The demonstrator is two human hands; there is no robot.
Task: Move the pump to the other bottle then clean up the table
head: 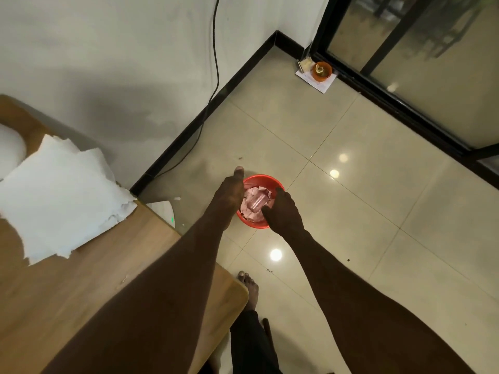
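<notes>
A small clear bottle (pixel 256 204) lies on its side on crumpled pink-tinted paper inside the red bin (pixel 252 222) on the floor, its long axis running from lower left to upper right. It sits directly between the 2 hands and below them. The left hand (pixel 229 190) hovers over the bin's left rim, fingers stretched out flat, holding nothing. The right hand (pixel 283 211) is about equally near, over the right rim, fingers curled loosely downward, seemingly empty. No pump shows. White tissue sheets (pixel 62 195) remain on the counter (pixel 81 287), well apart to the left.
</notes>
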